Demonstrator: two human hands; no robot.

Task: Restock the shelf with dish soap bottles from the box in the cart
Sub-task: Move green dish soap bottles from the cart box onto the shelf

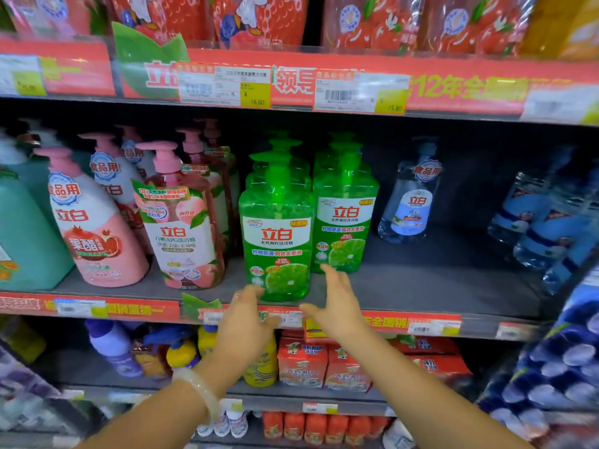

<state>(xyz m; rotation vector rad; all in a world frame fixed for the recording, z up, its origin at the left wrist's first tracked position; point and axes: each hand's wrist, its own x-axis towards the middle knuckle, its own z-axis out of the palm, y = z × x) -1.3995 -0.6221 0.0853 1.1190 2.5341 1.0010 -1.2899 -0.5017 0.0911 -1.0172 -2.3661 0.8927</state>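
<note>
Both hands are up at the middle shelf (421,286), flanking the front green dish soap bottle (277,234), which stands upright right at the shelf's front lip. The left hand (244,322) sits just below and to the left of the bottle's base, fingers loosely extended, its grip released and holding nothing; whether a fingertip brushes the plastic I cannot tell. The right hand (337,306) is spread open just beside the bottle's lower right corner, also grasping nothing, with its fingers reaching toward the second green bottle (345,215) that stands a little further back. A pale bangle (197,388) rides the left wrist.

More green bottles queue behind these two in a pair of files. To their right the shelf lies bare up to a lone blue bottle (410,202) set deep at the back. Pink pump bottles (181,222) crowd the left side. Neither the cart nor the box is in view.

This looks to me like facing-up after placing: the job now is to square the front bottle so its label faces straight out, bring the right file level with the left, and keep the pumps turned one way. Pushing low on the body, not the pump, should keep it from tipping.
</note>
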